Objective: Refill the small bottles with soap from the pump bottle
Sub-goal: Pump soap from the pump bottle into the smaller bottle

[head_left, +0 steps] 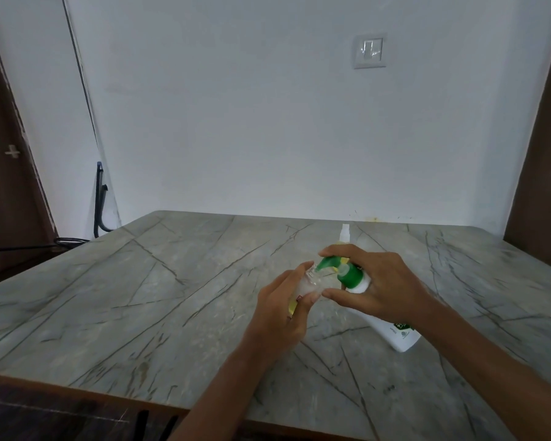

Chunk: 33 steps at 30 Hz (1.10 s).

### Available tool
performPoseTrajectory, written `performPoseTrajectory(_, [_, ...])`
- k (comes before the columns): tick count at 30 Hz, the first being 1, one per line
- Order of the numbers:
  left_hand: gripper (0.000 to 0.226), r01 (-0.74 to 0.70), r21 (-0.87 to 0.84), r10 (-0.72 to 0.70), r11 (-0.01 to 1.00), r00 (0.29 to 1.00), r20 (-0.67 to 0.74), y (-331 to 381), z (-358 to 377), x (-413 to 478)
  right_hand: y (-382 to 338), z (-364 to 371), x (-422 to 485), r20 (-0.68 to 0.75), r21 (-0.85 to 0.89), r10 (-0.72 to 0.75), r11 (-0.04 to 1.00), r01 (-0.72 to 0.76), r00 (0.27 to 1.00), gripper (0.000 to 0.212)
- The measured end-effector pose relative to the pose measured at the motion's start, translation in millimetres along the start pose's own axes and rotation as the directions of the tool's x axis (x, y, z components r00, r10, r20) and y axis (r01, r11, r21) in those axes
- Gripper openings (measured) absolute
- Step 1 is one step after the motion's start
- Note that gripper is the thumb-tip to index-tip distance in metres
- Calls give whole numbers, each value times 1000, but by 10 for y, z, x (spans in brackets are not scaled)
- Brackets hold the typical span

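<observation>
My left hand grips a small clear bottle, tilted, its open neck turned up and to the right. My right hand holds the white pump bottle with the green pump head. The pump bottle leans over the table, base at the lower right. Its green spout meets the small bottle's mouth, and my forefinger lies over the pump top. Behind my right hand stands another small bottle with a white spray cap, mostly hidden.
The grey marble-patterned table stretches left and forward, its front edge near me at the bottom. A white wall with a switch plate rises behind. A dark door and black metal frame stand at left.
</observation>
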<state>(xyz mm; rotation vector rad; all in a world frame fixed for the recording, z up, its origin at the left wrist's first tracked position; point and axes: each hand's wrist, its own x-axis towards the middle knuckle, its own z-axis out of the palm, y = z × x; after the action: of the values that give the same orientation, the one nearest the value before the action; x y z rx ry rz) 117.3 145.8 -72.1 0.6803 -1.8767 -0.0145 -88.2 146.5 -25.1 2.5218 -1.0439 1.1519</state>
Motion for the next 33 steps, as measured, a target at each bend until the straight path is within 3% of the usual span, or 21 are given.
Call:
performPoseTrajectory(20, [44,-38,4,38,999,997,65,6,6,-36,42,15,15,-29,149,8,989,-3,1000,45])
performPoseTrajectory(27, [44,-18,13,18,1000,1000,23,14,5,-20,-22,-9,-20,-21,28,-4,1000,5,1000,54])
performPoseTrajectory(33, [45,-13,0,13,1000,1000,10,1,4,-20,-32,-23,-20,2,31,13,999,-13,1000,61])
